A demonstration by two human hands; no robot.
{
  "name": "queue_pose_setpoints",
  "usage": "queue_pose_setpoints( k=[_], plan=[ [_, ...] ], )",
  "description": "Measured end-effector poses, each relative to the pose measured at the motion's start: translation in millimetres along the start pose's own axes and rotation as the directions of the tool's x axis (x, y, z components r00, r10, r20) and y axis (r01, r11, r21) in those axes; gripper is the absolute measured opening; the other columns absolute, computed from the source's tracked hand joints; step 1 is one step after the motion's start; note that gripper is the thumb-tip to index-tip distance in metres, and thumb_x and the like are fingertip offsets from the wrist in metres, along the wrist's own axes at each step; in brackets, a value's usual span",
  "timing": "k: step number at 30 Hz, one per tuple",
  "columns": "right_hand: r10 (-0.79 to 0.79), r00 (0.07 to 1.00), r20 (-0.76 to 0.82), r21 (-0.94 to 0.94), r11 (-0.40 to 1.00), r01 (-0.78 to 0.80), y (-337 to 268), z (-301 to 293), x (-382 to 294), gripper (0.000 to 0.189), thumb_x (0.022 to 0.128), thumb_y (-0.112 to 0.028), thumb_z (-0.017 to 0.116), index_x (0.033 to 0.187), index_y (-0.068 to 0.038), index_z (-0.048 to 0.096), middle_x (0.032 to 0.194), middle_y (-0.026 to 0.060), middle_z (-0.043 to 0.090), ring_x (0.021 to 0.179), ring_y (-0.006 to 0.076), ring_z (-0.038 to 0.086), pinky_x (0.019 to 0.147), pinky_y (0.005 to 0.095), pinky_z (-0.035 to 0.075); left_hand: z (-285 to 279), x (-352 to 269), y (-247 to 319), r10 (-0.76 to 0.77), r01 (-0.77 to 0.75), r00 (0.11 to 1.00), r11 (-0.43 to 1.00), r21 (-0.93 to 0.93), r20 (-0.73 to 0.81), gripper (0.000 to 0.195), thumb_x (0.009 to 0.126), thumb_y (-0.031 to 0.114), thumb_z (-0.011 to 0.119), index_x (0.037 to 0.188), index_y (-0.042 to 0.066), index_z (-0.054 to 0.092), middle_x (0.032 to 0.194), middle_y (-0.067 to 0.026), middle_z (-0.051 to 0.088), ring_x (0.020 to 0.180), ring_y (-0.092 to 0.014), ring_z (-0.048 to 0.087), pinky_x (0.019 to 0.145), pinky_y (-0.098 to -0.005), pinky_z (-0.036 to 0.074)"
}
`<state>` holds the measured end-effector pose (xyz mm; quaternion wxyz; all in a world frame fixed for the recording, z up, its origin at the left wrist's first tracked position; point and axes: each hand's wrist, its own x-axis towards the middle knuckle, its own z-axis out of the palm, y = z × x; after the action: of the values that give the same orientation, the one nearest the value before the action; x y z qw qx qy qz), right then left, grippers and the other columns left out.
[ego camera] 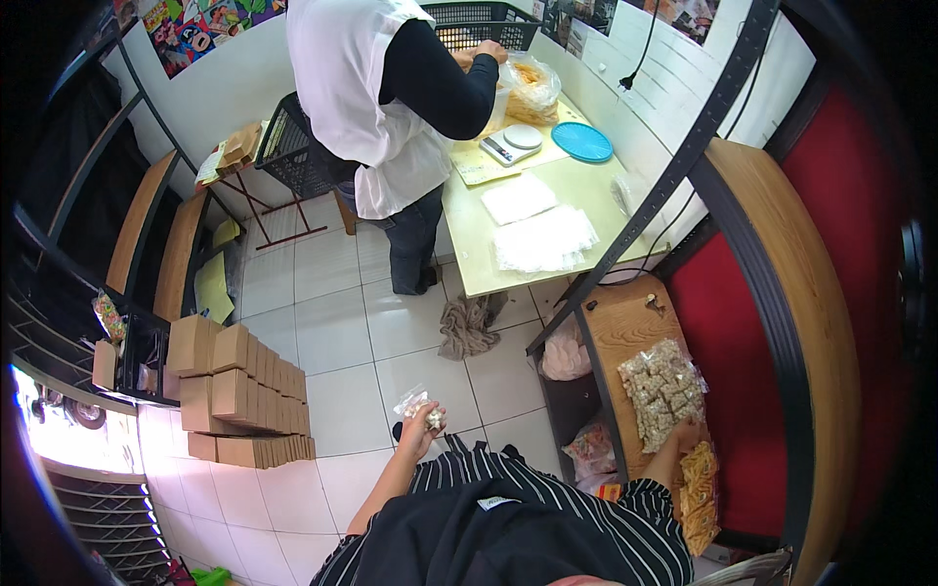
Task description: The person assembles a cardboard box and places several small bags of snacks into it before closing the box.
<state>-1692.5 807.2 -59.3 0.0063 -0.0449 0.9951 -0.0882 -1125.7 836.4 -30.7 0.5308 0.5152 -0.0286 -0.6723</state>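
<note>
My left hand (pixel 419 431) holds a small clear plastic bag of pale snack pieces (pixel 434 417) over the tiled floor. On the wooden shelf at my right, my right hand (pixel 686 434) touches the near edge of a large pile of clear bags with pale pieces (pixel 662 388); its fingertips are partly hidden, so its grip is unclear. Beside that hand, nearer to me, lie bags of yellow snack sticks (pixel 698 498).
A co-worker (pixel 396 110) stands at a pale table (pixel 469 256) bearing a kitchen scale (pixel 513 143), a blue lid (pixel 582 141) and clear bags (pixel 546 238). Cardboard boxes (pixel 234 395) are stacked at left. A brown cloth (pixel 469 326) lies on the floor.
</note>
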Motion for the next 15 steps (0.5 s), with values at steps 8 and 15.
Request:
queue_pose_setpoints(
  k=[8, 15],
  plan=[
    [-0.268, 0.804, -0.53, 0.451, 0.715, 0.535, 18.4, 8.8, -17.4, 0.023, 0.084, -0.018, 0.05, 0.091, 0.003, 0.057, 0.093, 0.0198, 0.058, 0.084, 0.0299, 0.055, 0.073, 0.0369, 0.044, 10.5, 19.9, 15.2, -0.028, 0.029, 0.998, 1.0, -0.01, 0.059, 0.024, 0.083, 0.02, 0.055, 0.098, 0.002, 0.053, 0.089, -0.0117, 0.058, 0.079, -0.019, 0.057, 0.065, -0.0311, 0.05],
    [-0.624, 0.78, 0.044, 0.966, 0.224, 0.125, -65.4, 33.8, -270.1, 0.011, 0.082, -0.01, 0.055, 0.087, -0.001, 0.053, 0.081, 0.0035, 0.053, 0.071, 0.0124, 0.05, 0.06, 0.0241, 0.043, -21.5, 31.1, 43.8, -0.081, 0.075, 0.991, 0.996, 0.056, 0.109, 0.029, 0.084, 0.021, 0.054, 0.105, 0.001, 0.052, 0.09, -0.0115, 0.059, 0.078, -0.018, 0.058, 0.066, -0.0288, 0.05]
  ],
)
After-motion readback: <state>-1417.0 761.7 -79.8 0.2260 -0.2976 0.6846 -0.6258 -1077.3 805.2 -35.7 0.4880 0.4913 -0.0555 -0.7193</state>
